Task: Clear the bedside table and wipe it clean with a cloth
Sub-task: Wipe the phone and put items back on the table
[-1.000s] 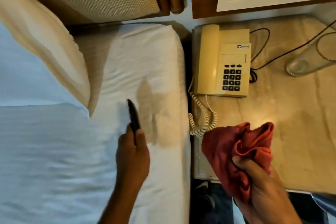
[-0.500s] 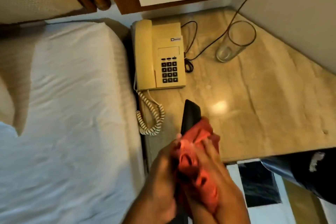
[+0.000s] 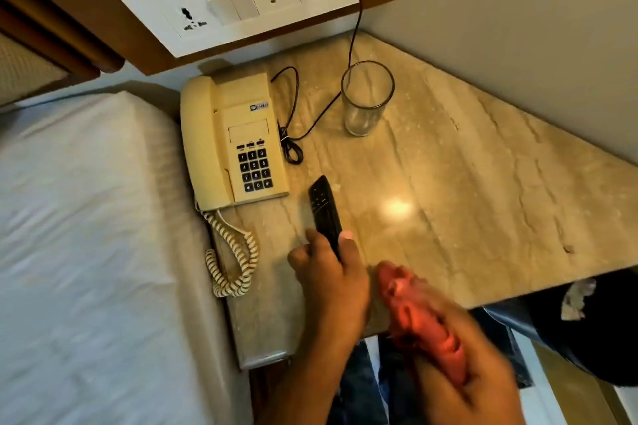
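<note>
The bedside table has a beige marble top. My left hand grips the near end of a black remote control, which lies over the table just right of the telephone. My right hand, blurred, is closed on a bunched red cloth at the table's front edge. A cream telephone with a coiled cord sits at the table's left side. An empty clear glass stands upright toward the back.
A black cable runs down from the wall past the glass to a tangle beside the telephone. A white socket panel is on the wall behind. The white bed lies to the left. A dark bag sits below the table's right front.
My left hand brought the remote from the bed to the table. The two hands met over the front edge, then parted: the remote now lies further onto the table, the cloth to its right.
</note>
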Motion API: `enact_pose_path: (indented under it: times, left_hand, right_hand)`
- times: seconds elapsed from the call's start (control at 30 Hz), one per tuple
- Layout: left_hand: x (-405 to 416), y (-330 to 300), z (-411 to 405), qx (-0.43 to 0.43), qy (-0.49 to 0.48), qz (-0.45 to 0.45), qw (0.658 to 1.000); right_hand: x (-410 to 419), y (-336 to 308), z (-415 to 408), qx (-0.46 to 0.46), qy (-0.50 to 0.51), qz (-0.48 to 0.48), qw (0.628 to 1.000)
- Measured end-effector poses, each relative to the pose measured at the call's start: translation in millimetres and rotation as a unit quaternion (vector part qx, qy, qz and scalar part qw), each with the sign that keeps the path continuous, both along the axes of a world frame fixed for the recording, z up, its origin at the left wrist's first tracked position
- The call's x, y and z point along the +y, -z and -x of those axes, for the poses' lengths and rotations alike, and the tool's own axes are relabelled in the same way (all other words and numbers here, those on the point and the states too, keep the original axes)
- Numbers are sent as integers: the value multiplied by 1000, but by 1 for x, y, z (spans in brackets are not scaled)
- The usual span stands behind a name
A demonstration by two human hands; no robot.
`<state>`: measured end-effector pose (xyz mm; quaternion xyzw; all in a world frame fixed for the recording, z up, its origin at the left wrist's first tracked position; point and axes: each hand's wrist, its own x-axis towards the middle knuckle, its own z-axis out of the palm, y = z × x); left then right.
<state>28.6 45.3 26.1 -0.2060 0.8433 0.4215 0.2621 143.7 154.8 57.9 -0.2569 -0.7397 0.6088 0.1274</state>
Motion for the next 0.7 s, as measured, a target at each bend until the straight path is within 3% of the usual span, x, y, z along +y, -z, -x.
enact_pose_path:
  times: [0.1,0.17,0.37,0.47,0.7]
  left_hand:
    - [29,15,3,81,19,150,985]
    - [40,28,6,78,37,201,976]
    - [56,53,39,105,57,267,956]
    - [50,62,45,98,78,294,948]
    - [17,57,26,151,113,271,944]
  right_hand:
    - [23,-5,32,-39,-18,-142,989]
    - [43,18,45,-72,-43,-226,971]
    - [50,91,50,-197,-229,-340,890]
    - [48,112,46,-196,-247,-396,862]
    - [53,129,42,-145,-231,-457,847]
